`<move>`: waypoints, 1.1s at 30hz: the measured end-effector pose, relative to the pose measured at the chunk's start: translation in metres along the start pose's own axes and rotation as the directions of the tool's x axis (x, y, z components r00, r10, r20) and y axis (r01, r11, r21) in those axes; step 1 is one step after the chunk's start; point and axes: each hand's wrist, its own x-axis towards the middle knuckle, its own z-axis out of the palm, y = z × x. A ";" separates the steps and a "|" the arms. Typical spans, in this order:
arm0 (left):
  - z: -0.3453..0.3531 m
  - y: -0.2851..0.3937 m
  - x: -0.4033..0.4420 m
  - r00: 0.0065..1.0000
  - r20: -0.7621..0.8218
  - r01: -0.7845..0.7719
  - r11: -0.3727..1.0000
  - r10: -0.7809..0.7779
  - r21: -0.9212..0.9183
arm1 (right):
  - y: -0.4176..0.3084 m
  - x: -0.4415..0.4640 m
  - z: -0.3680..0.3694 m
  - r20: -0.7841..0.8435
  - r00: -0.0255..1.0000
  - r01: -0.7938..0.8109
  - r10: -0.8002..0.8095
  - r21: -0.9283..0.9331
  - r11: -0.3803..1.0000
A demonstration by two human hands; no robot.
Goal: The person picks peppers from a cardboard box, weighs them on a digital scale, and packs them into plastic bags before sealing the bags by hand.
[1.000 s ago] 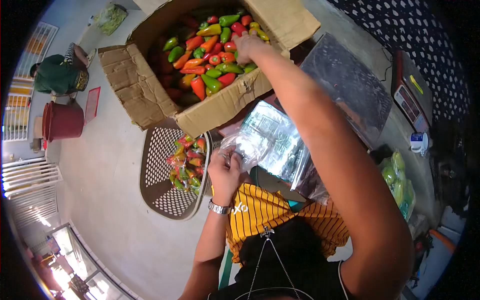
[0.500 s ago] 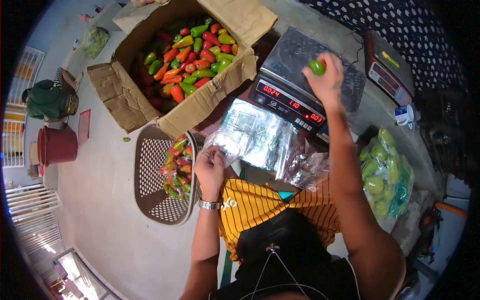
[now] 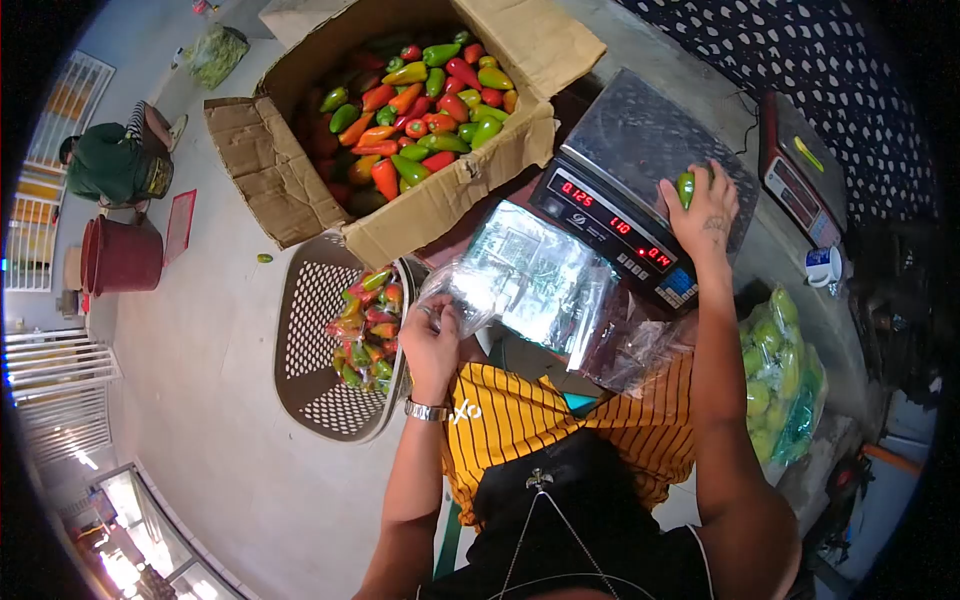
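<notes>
My right hand (image 3: 705, 215) is over the plate of the digital scale (image 3: 640, 130), its fingers round a green pepper (image 3: 686, 190). Red digits are lit on the scale's display. With a watch at the wrist, my left hand (image 3: 432, 345) pinches the edge of a clear plastic bag (image 3: 465, 292). That bag lies over a stack of shiny plastic bags (image 3: 540, 275) beside the scale. An open cardboard box (image 3: 425, 215) holds several red, green and orange peppers (image 3: 410, 120).
Below the box stands a perforated basket (image 3: 335, 405) with bagged peppers (image 3: 368, 330). At the right are a bag of green produce (image 3: 775, 375), a mug (image 3: 822, 265) and a second scale (image 3: 800, 180). A person (image 3: 115, 165) bends near a red bucket (image 3: 125, 257) at the left.
My right hand moved from the box to the scale with a green pepper. The display went from 0.024 to 0.125 in the last half second. My left hand stayed on the bag.
</notes>
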 end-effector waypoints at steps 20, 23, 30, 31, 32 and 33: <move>0.000 -0.002 0.007 0.999 -0.031 0.009 0.998 -0.011 -0.069 | -0.366 0.120 0.043 0.675 0.357 0.377 -0.646 0.528 0.761; 0.003 0.000 0.009 0.999 -0.017 -0.030 0.997 0.029 -0.069 | -0.361 0.115 0.050 0.677 0.340 0.405 -0.653 0.521 0.751; 0.004 0.011 0.008 1.000 -0.009 0.022 0.998 -0.023 -0.064 | -0.373 0.094 0.042 0.627 0.314 0.403 -0.713 0.592 0.698; 0.007 0.010 0.009 1.000 -0.009 0.011 0.999 -0.011 -0.050 | -0.375 0.096 0.043 0.624 0.307 0.467 -0.718 0.559 0.685; 0.009 0.011 0.009 1.000 -0.007 -0.002 0.999 0.002 -0.034 | -0.379 0.097 0.043 0.622 0.301 0.526 -0.723 0.524 0.670; 0.010 0.011 0.010 1.000 -0.003 -0.017 1.000 0.017 -0.016 | -0.382 0.100 0.044 0.622 0.296 0.580 -0.725 0.486 0.654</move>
